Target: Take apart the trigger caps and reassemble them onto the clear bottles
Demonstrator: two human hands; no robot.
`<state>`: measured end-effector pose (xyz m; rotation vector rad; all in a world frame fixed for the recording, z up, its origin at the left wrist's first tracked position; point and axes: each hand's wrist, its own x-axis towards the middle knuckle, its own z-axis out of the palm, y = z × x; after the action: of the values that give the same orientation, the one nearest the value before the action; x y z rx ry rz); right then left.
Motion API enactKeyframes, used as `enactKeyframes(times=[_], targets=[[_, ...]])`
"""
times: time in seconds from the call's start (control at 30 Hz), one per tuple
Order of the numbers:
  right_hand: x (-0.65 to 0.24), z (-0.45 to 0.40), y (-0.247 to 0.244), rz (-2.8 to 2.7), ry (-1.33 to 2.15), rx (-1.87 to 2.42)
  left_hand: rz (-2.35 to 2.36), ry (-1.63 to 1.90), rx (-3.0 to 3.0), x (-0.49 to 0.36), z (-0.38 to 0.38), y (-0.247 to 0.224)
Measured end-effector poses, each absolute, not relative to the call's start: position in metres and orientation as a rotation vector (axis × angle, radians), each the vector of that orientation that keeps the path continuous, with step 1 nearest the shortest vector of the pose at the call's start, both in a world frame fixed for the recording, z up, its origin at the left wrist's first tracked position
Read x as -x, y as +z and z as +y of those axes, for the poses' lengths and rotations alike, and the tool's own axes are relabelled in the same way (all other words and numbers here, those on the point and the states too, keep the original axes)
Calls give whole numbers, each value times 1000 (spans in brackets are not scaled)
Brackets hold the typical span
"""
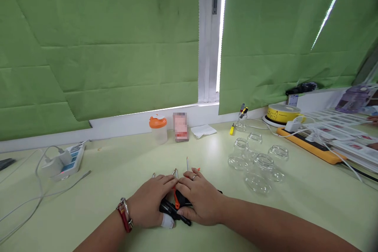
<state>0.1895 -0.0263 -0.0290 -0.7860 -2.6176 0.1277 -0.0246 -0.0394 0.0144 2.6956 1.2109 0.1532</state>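
Observation:
My left hand (153, 201) and my right hand (202, 197) lie side by side over a bunch of screwdrivers (173, 209) on the table. The handles are black and orange, and thin metal shafts (187, 164) stick out beyond my fingers. Fingers of both hands curl over the bunch, and their tips almost meet in the middle. White wrapping covers my left thumb, which rests beside the black handles. Most of the bunch is hidden under my palms. To the right stand several clear glass jars (258, 175), apart from my right hand.
At the back are an orange-lidded cup (158, 129), a small box (180, 127) and a tissue (203, 130). A jar (241, 124) holds yellow-and-black screwdrivers. Power strips (69, 161) with loose cables lie left and right. A yellow round container (283, 114) and papers (342, 134) sit right.

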Motion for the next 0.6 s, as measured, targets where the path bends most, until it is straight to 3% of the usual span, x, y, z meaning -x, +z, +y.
enactKeyframes(times=[0.6], targets=[[-179,12,-28,-2629,90,766,1328,91,-2761,37,-9,11]])
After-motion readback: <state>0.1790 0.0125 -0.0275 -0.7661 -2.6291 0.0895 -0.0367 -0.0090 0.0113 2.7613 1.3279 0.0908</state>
